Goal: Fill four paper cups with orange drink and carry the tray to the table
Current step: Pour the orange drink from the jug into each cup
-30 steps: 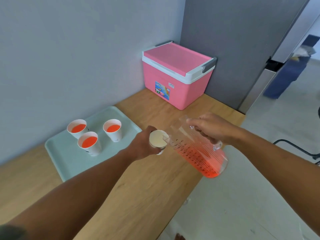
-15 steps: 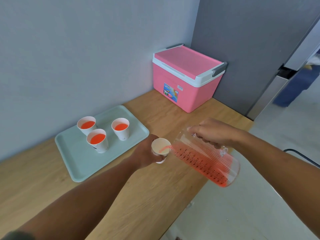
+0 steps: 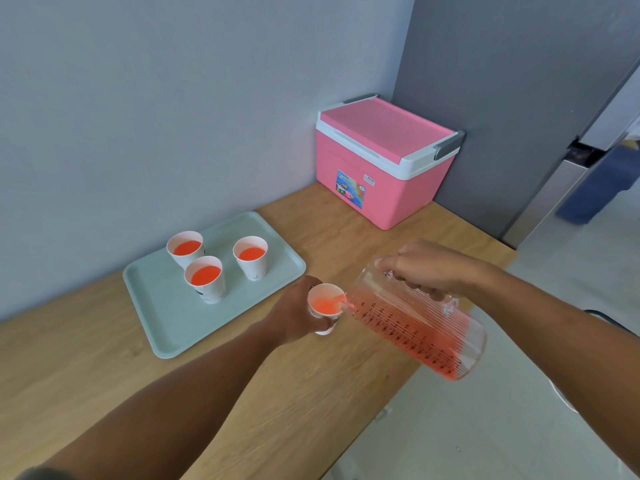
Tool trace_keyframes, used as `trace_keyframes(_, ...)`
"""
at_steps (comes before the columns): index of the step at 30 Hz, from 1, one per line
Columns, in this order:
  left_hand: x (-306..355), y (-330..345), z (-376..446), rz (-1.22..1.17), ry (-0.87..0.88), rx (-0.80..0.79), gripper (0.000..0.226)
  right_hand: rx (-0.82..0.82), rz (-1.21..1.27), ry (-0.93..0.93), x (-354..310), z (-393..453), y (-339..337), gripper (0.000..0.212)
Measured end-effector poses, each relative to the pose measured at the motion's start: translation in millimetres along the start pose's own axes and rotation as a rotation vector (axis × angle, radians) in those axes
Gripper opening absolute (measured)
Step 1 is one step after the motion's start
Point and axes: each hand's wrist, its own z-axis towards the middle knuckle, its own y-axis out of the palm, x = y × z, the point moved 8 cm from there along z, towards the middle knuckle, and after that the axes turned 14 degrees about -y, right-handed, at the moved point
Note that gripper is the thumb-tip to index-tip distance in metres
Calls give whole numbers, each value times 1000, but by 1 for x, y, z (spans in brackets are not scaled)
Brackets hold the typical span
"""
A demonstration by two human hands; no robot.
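A pale green tray (image 3: pixel 162 306) is placed on the wooden desk (image 3: pixel 104 375), near the grey wall. Three paper cups are seen standing upright on it, each one filled with orange drink: the back cup (image 3: pixel 184 248), the front cup (image 3: pixel 205 278) just beside it, and the right cup (image 3: pixel 250 257) a little apart from them. The near part of the tray is left bare.

To the right of the tray, just beyond its edge, a fourth cup (image 3: pixel 325 306) is held by the left hand (image 3: pixel 294 315). The fingers (image 3: pixel 323 322) are wrapped around its side, so the cup is grasped firmly. Whether it is resting on the desk or is lifted a little cannot be told. Some drink is already seen in it, and a thin orange stream (image 3: pixel 341 298) is being poured into it.

The stream is given by a clear jug (image 3: pixel 415 323) with printed marks, which is tilted with its spout touching the rim of the cup. The jug is gripped at the handle by the right hand (image 3: pixel 429 268), with the fingers clenched around it. The lower side of the jug is covered with orange drink.

Behind, in the corner of the desk, a pink cooler (image 3: pixel 381 161) with a closed lid is placed, well apart from the cups.
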Motion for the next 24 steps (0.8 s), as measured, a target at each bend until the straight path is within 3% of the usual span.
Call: trace_keyframes(24, -15, -11, -2, 9, -49, 25, 71, -80, -34, -50, -21, 15, 13, 39)
